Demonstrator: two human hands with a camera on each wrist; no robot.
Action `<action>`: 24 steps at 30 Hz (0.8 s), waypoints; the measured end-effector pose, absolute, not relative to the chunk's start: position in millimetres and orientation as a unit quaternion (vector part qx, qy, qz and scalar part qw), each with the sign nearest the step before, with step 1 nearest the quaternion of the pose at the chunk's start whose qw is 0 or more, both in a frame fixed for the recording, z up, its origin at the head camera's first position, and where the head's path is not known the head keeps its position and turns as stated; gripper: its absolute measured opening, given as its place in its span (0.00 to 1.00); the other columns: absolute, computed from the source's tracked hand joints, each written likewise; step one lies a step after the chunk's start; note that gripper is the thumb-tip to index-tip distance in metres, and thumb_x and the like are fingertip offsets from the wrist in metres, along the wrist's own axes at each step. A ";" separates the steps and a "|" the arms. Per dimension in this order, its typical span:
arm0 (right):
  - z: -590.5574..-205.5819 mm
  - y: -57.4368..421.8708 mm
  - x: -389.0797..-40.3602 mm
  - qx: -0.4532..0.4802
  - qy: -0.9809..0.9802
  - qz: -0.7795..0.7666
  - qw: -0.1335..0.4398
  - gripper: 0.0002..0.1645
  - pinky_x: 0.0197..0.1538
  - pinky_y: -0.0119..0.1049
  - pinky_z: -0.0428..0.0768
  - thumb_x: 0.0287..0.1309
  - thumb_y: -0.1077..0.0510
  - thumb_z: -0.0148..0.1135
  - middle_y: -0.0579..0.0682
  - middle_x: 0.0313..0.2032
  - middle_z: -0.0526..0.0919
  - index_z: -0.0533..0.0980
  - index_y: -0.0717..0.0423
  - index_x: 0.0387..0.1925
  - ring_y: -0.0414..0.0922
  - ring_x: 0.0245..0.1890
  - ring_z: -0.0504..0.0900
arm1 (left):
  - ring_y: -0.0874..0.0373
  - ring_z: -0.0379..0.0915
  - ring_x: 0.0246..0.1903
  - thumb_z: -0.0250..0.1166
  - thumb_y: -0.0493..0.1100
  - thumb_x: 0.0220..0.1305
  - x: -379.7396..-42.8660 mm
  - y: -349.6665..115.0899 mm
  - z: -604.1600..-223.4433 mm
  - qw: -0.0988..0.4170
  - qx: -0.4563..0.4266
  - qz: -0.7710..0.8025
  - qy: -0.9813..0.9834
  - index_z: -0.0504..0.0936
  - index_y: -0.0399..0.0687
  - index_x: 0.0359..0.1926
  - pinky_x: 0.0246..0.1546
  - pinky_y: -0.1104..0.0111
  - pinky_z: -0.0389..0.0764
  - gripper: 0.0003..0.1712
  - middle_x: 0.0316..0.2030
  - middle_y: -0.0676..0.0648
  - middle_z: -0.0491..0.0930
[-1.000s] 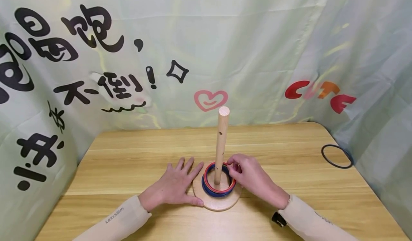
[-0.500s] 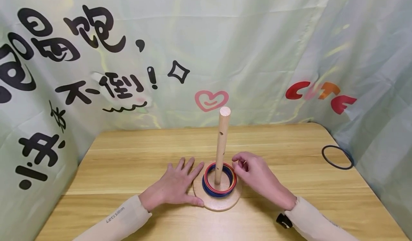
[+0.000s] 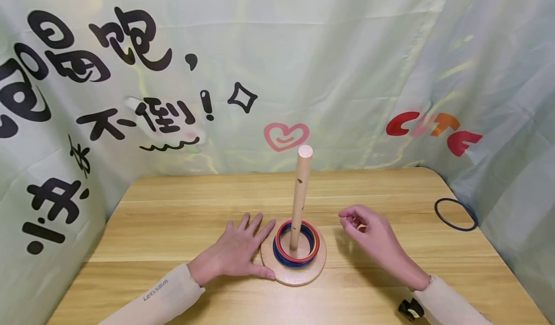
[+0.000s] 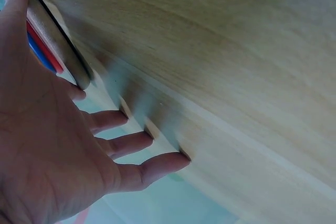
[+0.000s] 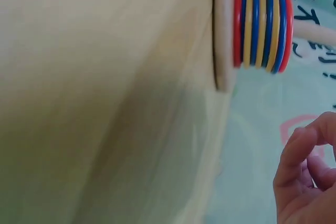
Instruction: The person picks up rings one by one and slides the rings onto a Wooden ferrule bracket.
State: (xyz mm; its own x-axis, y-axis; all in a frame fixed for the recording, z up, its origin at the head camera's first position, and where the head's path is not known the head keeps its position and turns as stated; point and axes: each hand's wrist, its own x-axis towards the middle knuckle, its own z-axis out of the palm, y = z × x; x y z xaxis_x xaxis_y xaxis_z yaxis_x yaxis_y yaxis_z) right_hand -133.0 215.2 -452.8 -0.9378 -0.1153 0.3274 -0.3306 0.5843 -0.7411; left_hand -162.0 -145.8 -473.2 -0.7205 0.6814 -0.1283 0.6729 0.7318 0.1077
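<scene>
A wooden peg (image 3: 301,190) stands upright on a round wooden base (image 3: 296,278) in the middle of the table. Around its foot lies a stack of thin rings (image 5: 262,24) in red, blue and yellow, the topmost one red. My left hand (image 3: 236,250) is flat with spread fingers, its thumb and forefinger at the left edge of the base. In the left wrist view its fingertips (image 4: 181,158) rest on the tabletop. My right hand (image 3: 379,233) hovers to the right of the base, fingers loosely curled and holding nothing.
One dark ring (image 3: 449,199) lies alone near the right edge of the wooden table (image 3: 173,195). A printed cloth curtain (image 3: 338,74) hangs behind and along both sides. A black wrist device (image 3: 410,309) sits by the right sleeve.
My right hand has let go of the red ring on top of the stack and moved off to the right. The left hand and the rings stay put.
</scene>
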 end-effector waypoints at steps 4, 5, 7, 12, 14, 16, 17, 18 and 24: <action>-457.8 235.4 -129.6 0.109 -0.890 0.424 0.129 0.08 0.39 0.33 0.85 0.69 0.67 0.72 0.41 0.35 0.85 0.87 0.57 0.47 0.39 0.36 0.83 | 0.21 0.58 0.75 0.59 0.90 0.57 -162.2 -145.7 -473.4 0.079 0.367 0.026 0.927 0.54 0.52 0.89 0.56 0.23 0.70 0.73 0.81 0.29 0.58; -459.2 241.1 -128.8 0.106 -0.891 0.420 0.133 0.08 0.39 0.32 0.85 0.70 0.66 0.73 0.41 0.35 0.86 0.87 0.57 0.48 0.38 0.36 0.83 | 0.21 0.58 0.75 0.59 0.90 0.57 -162.2 -145.6 -473.4 0.080 0.367 0.027 0.926 0.54 0.52 0.89 0.56 0.23 0.70 0.73 0.81 0.28 0.58; -461.4 252.8 -127.3 0.099 -0.893 0.414 0.143 0.08 0.39 0.30 0.84 0.70 0.66 0.73 0.42 0.36 0.86 0.87 0.58 0.48 0.38 0.36 0.83 | 0.21 0.58 0.75 0.59 0.90 0.57 -161.9 -145.7 -473.3 0.080 0.367 0.027 0.926 0.53 0.52 0.89 0.56 0.23 0.70 0.73 0.81 0.28 0.58; -464.2 283.5 -125.2 0.069 -0.895 0.407 0.170 0.08 0.39 0.24 0.80 0.71 0.65 0.73 0.46 0.38 0.87 0.86 0.60 0.50 0.35 0.35 0.82 | 0.21 0.58 0.75 0.60 0.91 0.57 -161.6 -145.7 -473.2 0.081 0.365 0.028 0.927 0.53 0.52 0.89 0.56 0.23 0.70 0.73 0.81 0.29 0.58; -465.2 295.7 -125.4 0.055 -0.896 0.403 0.179 0.09 0.38 0.23 0.78 0.71 0.64 0.72 0.48 0.39 0.86 0.86 0.60 0.50 0.35 0.35 0.81 | 0.21 0.58 0.75 0.60 0.90 0.57 -161.7 -145.8 -473.3 0.082 0.365 0.029 0.927 0.54 0.52 0.89 0.56 0.23 0.70 0.73 0.81 0.29 0.58; -465.9 307.3 -125.6 0.037 -0.900 0.392 0.186 0.09 0.36 0.23 0.76 0.73 0.62 0.72 0.48 0.39 0.86 0.86 0.59 0.51 0.34 0.34 0.80 | 0.21 0.58 0.75 0.60 0.90 0.57 -161.8 -145.9 -473.4 0.081 0.365 0.029 0.927 0.54 0.52 0.89 0.56 0.23 0.70 0.73 0.81 0.29 0.58; -466.2 313.0 -125.8 0.028 -0.903 0.386 0.188 0.09 0.35 0.24 0.76 0.73 0.61 0.72 0.49 0.40 0.85 0.86 0.59 0.51 0.34 0.33 0.79 | 0.21 0.58 0.75 0.60 0.90 0.57 -161.9 -145.9 -473.5 0.081 0.365 0.029 0.927 0.54 0.52 0.89 0.56 0.23 0.70 0.73 0.81 0.29 0.58; -466.7 318.7 -125.8 0.019 -0.905 0.381 0.188 0.09 0.33 0.25 0.75 0.73 0.61 0.72 0.50 0.40 0.85 0.86 0.59 0.51 0.34 0.33 0.79 | 0.21 0.58 0.75 0.60 0.90 0.57 -161.9 -145.9 -473.5 0.080 0.365 0.028 0.927 0.54 0.52 0.89 0.57 0.24 0.70 0.73 0.81 0.29 0.58; -471.3 356.2 -128.0 -0.035 -0.925 0.349 0.146 0.21 0.27 0.31 0.74 0.77 0.53 0.69 0.61 0.51 0.84 0.81 0.63 0.61 0.33 0.30 0.76 | 0.21 0.57 0.75 0.59 0.91 0.57 -162.2 -145.8 -473.7 0.082 0.365 0.026 0.927 0.53 0.52 0.89 0.57 0.25 0.70 0.73 0.81 0.29 0.57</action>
